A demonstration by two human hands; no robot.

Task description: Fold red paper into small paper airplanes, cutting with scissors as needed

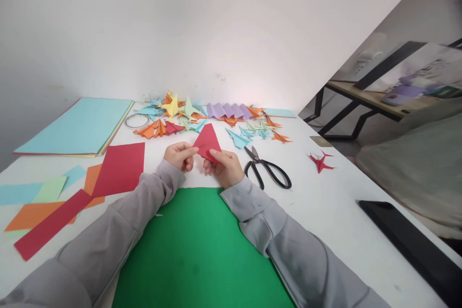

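A red piece of folded paper, coming to a point at its top, is held up between both hands above the white table. My left hand pinches its left lower edge between thumb and fingers. On the right lower side, my right hand grips the paper with the thumb on its front face and the fingers behind. A green sheet lies flat below my forearms. Black-handled scissors rest with parted blades just right of my right hand.
Folded paper figures in several colours crowd the back. Large coloured sheets are stacked at the back left, with red sheet and cut strips nearer. Right: a red folded figure, a black flat device by the table edge.
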